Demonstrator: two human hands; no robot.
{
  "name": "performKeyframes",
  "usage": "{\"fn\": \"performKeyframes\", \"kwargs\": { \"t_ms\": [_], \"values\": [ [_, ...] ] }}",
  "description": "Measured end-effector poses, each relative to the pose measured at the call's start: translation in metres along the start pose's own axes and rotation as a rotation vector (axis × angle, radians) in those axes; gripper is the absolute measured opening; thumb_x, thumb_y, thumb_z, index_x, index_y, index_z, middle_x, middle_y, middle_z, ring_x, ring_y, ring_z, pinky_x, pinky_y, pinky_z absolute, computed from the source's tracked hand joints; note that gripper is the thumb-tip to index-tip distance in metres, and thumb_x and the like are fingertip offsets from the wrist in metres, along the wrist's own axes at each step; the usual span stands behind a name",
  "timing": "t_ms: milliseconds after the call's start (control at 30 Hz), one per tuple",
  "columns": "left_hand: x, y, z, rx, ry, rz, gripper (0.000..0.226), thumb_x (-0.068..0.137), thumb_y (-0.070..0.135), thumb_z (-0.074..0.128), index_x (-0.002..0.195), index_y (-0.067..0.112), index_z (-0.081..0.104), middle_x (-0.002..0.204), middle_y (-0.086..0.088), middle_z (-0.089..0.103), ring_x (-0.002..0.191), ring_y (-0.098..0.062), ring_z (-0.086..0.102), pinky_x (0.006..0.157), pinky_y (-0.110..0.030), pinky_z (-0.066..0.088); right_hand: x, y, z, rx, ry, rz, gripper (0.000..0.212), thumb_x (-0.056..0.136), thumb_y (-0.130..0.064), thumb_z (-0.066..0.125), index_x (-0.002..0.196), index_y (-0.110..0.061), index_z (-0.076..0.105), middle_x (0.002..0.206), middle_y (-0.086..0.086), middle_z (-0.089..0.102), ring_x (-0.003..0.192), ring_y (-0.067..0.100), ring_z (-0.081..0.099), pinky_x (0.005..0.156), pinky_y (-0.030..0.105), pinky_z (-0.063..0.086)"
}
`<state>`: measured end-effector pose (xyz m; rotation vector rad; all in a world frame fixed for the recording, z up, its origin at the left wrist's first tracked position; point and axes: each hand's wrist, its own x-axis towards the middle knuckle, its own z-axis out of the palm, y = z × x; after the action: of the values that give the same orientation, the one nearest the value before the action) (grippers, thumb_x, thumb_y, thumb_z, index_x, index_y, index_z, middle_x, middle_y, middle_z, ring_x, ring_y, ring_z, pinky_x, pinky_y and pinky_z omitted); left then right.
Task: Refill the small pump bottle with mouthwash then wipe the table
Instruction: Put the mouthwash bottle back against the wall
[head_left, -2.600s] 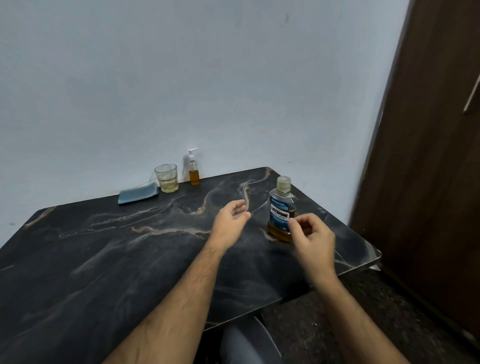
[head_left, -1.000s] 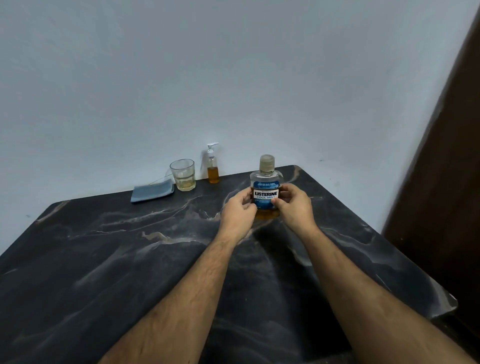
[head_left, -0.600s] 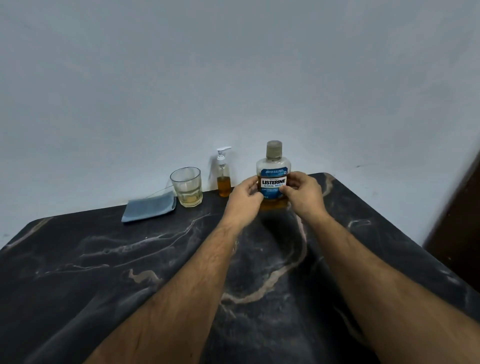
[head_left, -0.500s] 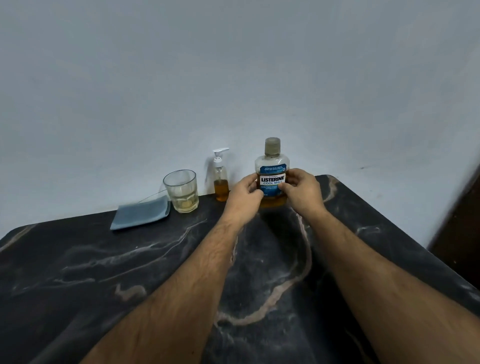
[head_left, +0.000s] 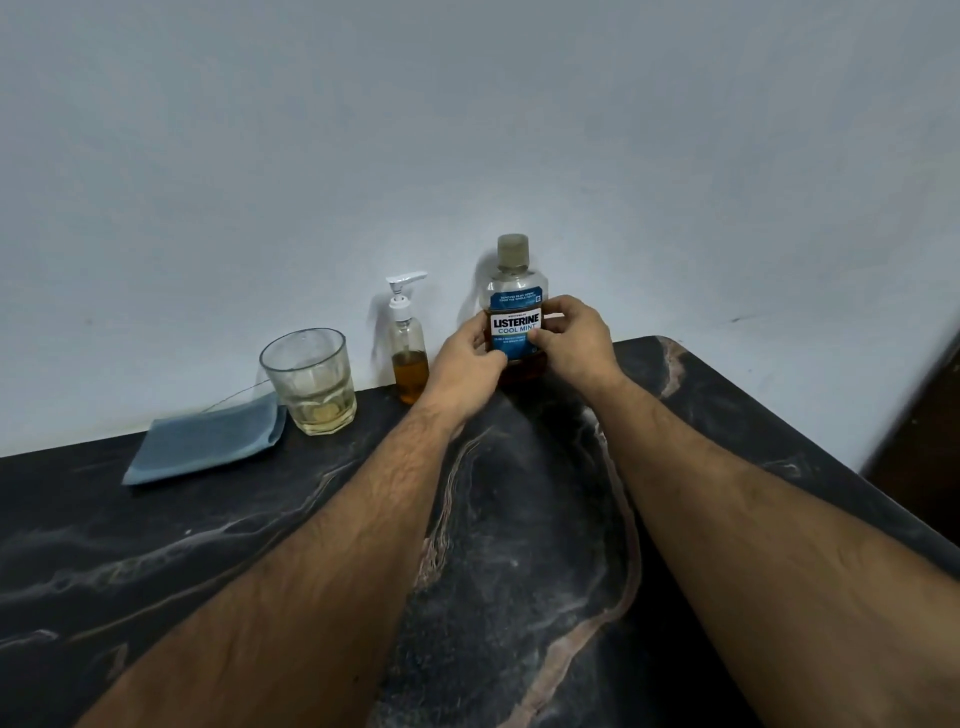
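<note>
The mouthwash bottle (head_left: 516, 299), clear with a blue label, amber liquid low inside and a capped top, stands upright near the wall on the black marbled table (head_left: 519, 545). My left hand (head_left: 464, 370) grips its left side and my right hand (head_left: 573, 340) grips its right side, fingers curled round the body. Just left of it stands the small pump bottle (head_left: 408, 353), clear with a white pump head and amber liquid in its lower part. A folded blue cloth (head_left: 205, 441) lies flat further left.
A drinking glass (head_left: 310, 382) with a little pale yellow liquid stands between the cloth and the pump bottle. The white wall runs close behind all of them. The table's right edge slants down toward a dark wooden door (head_left: 919, 431).
Both hands have carried the mouthwash bottle from the table's right part back toward the wall, beside the pump bottle. The view has moved closer to the table's far edge.
</note>
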<state>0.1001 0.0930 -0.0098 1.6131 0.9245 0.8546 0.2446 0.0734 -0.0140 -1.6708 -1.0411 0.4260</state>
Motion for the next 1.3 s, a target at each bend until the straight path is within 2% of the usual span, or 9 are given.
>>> {"fn": "performKeyframes", "kwargs": {
  "t_ms": [167,333,467,633,767,900,1033,1133,1300],
  "values": [
    [-0.002,-0.005,0.003,0.016,-0.012,0.014,0.066,0.092,-0.003,0.048,0.147,0.032,0.040,0.122,0.020,0.051,0.093,0.016,0.051,0.097,-0.028,0.047,0.002,0.001,0.002,0.022,-0.003,0.011,0.036,0.091,-0.006,0.067,0.125,-0.014,0.060,0.117,0.007,0.071,0.105,0.020,0.068,0.095,0.041,0.055],
    [-0.010,-0.001,0.006,0.069,-0.019,0.043,0.069,0.090,-0.004,0.051,0.150,0.025,0.034,0.149,0.002,0.046,0.136,-0.014,0.044,0.115,-0.046,0.036,-0.006,0.002,-0.003,-0.022,0.012,0.035,0.053,0.089,-0.001,0.067,0.138,-0.015,0.051,0.132,0.007,0.064,0.119,0.020,0.062,0.100,0.038,0.052],
    [-0.031,-0.001,0.007,0.134,-0.042,0.040,0.073,0.090,0.001,0.053,0.153,0.025,0.028,0.155,0.001,0.039,0.143,-0.017,0.035,0.118,-0.045,0.029,-0.024,0.000,-0.014,-0.101,0.025,0.052,0.059,0.090,-0.005,0.068,0.143,-0.017,0.045,0.140,0.008,0.057,0.125,0.023,0.057,0.102,0.037,0.049],
    [-0.081,0.003,-0.009,0.240,-0.025,0.015,0.075,0.091,0.014,0.057,0.156,0.027,0.020,0.160,0.003,0.029,0.145,-0.016,0.031,0.109,-0.029,0.029,-0.074,-0.017,-0.031,-0.180,0.064,-0.006,0.048,0.092,-0.016,0.068,0.137,-0.018,0.052,0.137,0.008,0.059,0.119,0.020,0.060,0.094,0.031,0.050],
    [-0.138,0.007,-0.044,0.353,0.023,-0.003,0.072,0.093,0.020,0.059,0.155,0.028,0.024,0.160,0.003,0.030,0.141,-0.012,0.037,0.111,-0.028,0.033,-0.126,-0.040,-0.039,-0.233,0.012,-0.060,0.043,0.093,-0.024,0.066,0.134,-0.018,0.054,0.134,0.004,0.060,0.122,0.020,0.058,0.103,0.041,0.050],
    [-0.198,0.015,-0.082,0.421,0.068,-0.017,0.069,0.094,0.020,0.059,0.154,0.029,0.027,0.159,0.002,0.033,0.090,0.009,0.052,0.075,-0.001,0.040,-0.182,-0.066,-0.037,-0.293,-0.077,-0.126,0.044,0.093,-0.028,0.066,0.135,-0.021,0.054,0.136,0.001,0.058,0.124,0.018,0.056,0.105,0.044,0.049],
    [-0.261,0.023,-0.113,0.483,0.133,-0.020,0.067,0.094,0.021,0.059,0.154,0.027,0.029,0.156,0.001,0.039,0.095,0.007,0.051,0.091,-0.019,0.039,-0.241,-0.090,-0.026,-0.335,-0.183,-0.194,0.044,0.092,-0.028,0.067,0.134,-0.023,0.056,0.134,-0.001,0.059,0.120,0.016,0.057,0.102,0.037,0.049],
    [-0.298,0.025,-0.134,0.513,0.163,-0.018,0.066,0.093,0.023,0.060,0.153,0.028,0.031,0.153,0.004,0.042,0.094,0.005,0.056,0.089,-0.019,0.043,-0.279,-0.103,-0.015,-0.370,-0.239,-0.248,0.045,0.091,-0.031,0.068,0.133,-0.021,0.057,0.132,0.001,0.060,0.117,0.016,0.058,0.101,0.036,0.049],
    [-0.342,0.016,-0.168,0.512,0.218,-0.060,0.067,0.091,0.023,0.063,0.152,0.024,0.035,0.153,0.002,0.042,0.131,-0.013,0.047,0.108,-0.030,0.036,-0.325,-0.116,0.008,-0.391,-0.330,-0.260,0.042,0.090,-0.034,0.068,0.129,-0.022,0.059,0.128,0.000,0.061,0.112,0.016,0.060,0.098,0.037,0.051]
  ]
}}
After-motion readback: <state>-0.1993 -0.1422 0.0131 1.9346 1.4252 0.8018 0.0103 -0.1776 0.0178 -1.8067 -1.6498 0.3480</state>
